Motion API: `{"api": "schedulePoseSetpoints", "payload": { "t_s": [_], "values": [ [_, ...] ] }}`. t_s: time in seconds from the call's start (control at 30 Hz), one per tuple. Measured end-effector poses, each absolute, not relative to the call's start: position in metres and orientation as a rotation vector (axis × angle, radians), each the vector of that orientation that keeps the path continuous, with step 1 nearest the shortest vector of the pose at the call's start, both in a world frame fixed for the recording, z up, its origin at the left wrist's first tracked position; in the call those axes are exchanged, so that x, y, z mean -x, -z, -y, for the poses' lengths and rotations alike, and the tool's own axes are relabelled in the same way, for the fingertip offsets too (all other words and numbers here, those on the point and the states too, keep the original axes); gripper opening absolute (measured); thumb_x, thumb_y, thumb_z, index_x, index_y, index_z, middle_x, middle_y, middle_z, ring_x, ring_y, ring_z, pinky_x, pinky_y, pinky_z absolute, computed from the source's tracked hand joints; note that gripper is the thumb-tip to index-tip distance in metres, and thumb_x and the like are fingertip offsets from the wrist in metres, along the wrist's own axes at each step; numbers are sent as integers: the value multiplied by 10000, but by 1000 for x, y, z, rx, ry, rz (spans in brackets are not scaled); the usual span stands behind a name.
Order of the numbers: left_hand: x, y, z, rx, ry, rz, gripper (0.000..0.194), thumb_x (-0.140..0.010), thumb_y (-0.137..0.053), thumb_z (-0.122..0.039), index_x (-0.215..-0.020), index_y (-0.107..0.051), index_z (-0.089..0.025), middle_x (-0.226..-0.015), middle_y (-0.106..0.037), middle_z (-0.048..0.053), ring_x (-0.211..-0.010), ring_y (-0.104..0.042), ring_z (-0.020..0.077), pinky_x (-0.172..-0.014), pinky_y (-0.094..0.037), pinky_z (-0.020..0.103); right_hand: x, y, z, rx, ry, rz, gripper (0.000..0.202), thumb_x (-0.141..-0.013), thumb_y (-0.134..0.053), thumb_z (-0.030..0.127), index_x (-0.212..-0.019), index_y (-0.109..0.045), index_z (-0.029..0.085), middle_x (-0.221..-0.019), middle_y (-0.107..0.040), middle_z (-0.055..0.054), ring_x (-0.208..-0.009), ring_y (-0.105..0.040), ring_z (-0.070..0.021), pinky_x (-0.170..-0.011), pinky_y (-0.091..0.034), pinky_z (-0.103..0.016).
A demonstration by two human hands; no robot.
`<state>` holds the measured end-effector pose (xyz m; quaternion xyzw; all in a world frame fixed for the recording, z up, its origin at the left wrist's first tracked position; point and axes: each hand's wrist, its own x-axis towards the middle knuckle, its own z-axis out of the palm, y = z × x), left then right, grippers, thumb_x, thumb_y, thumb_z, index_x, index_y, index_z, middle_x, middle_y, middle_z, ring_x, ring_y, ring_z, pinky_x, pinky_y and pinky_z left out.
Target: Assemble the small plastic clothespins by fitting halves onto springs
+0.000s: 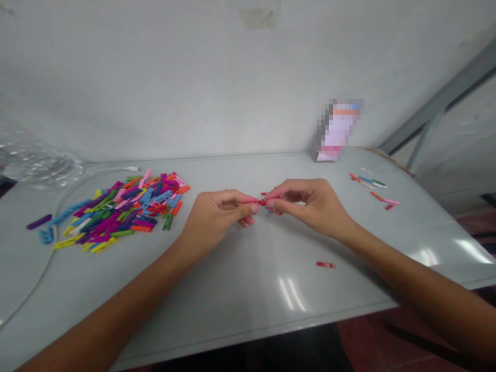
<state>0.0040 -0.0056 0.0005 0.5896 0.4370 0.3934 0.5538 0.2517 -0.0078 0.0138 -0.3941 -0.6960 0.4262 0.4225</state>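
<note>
Over the middle of the table, my left hand and my right hand meet fingertip to fingertip. Both are closed in a pinch on a small red clothespin, mostly covered by the fingers. Just behind it, another small red piece shows by the right fingertips; whether it touches them I cannot tell. A little metal loop, perhaps a spring, shows below the right fingers. Nearer the front edge, a loose red clothespin half lies flat. To the left of my left hand spreads a heap of multicoloured clothespins.
Several loose clothespin pieces lie at the right of the grey table. A white cable curves past the heap, with clear plastic wrapping behind. A pinkish card stand leans at the wall. A metal beam stands right.
</note>
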Motion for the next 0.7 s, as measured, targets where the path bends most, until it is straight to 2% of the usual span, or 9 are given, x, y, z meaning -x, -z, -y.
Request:
{"api": "schedulePoseSetpoints", "payload": {
  "t_s": [0.23, 0.43, 0.57, 0.7],
  "values": [
    [-4, 0, 7, -1372, -931, -1051, 173, -905, -927, -337, -973, -886, -183, -753, -838, 41, -642, -754, 160, -656, -616, 251, -250, -21, 9, 1026, -1238, 1590, 334, -894, -955, 493, -1005, -912, 181, -800, -835, -50, -721, -775, -174, -704, -666, -296],
    [-4, -1, 6, -1387, -947, -1044, 155, -906, -930, -324, -971, -894, -189, -763, -845, 46, -640, -756, 166, -645, -609, 257, -251, -23, 6, 980, -1326, 1538, 249, -878, -977, 432, -994, -933, 216, -894, -852, -48, -771, -777, -162, -754, -669, -294],
    [-3, 1, 5, -1387, -957, -1023, 151, -902, -931, -315, -981, -896, -191, -760, -844, 44, -649, -760, 165, -655, -617, 252, -253, -20, 4, 999, -1274, 1555, 228, -853, -993, 364, -1021, -937, 220, -927, -853, -48, -802, -781, -166, -761, -669, -294],
    [-4, 3, 5, -1394, -964, -1034, 165, -901, -932, -318, -992, -898, -184, -761, -842, 50, -652, -767, 169, -652, -629, 252, -254, -14, 5, 1052, -1142, 1626, 190, -867, -973, 300, -1037, -936, 222, -884, -847, -39, -755, -768, -162, -704, -645, -285]
  ]
}}
